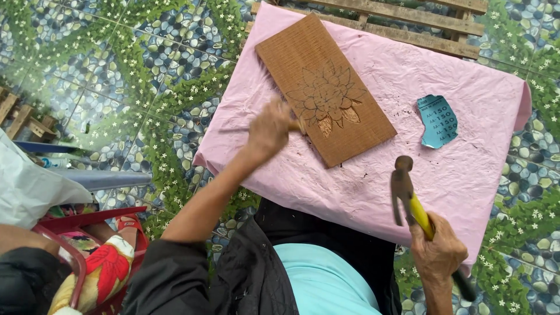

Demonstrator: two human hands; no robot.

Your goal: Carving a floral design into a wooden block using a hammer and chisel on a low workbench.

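Left hand [269, 129] grip blurred at ridged wooden board [324, 88], flower outline; contents unclear. Right hand [438, 252] grip clenching yellow-handled hammer [408, 198]. Teal torn paper [438, 121] on pink counter [361, 186].

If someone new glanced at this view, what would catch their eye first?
Probably the wooden board with a flower outline, lying on a pink sheet at centre. The left hand rests at the board's near edge, blurred. The right hand, lower right, holds a yellow-handled claw hammer raised.

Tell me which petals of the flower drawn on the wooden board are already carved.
The two lowest petals on the wooden board, nearest the left hand: they show lighter, cut wood, while the other petals are only pencil outlines.
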